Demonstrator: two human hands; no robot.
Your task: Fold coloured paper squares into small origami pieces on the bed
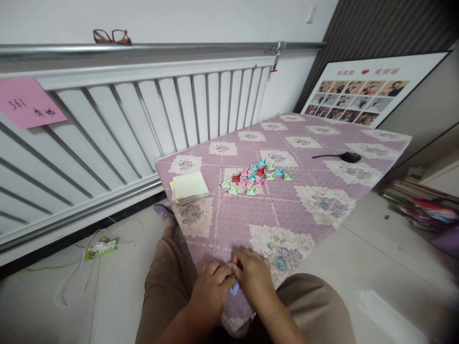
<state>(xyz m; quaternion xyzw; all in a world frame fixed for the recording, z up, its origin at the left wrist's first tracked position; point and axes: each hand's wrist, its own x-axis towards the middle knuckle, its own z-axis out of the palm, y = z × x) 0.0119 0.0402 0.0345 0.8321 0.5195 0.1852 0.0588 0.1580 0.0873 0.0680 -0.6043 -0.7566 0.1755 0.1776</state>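
Observation:
At the near corner of the table, a small piece of blue-violet paper (pixel 234 288) shows between my two hands, partly covered by fingers. My left hand (pixel 214 289) has its fingers curled onto the paper from the left. From the right, my right hand (pixel 253 272) pinches it with thumb and forefinger. Farther up the cloth sit several small folded paper shapes (pixel 260 170) in green, pink, red and blue, grouped in rows. A stack of square paper sheets (pixel 191 186), pale yellow on top, lies at the table's left edge.
A purple flowered tablecloth (pixel 244 215) covers the table. A black mouse (pixel 350 156) lies on the right side. Left stands a white radiator (pixel 201 105) with glasses (pixel 112 37) on the pipe above. A power strip (pixel 102 247) with cables is on the floor.

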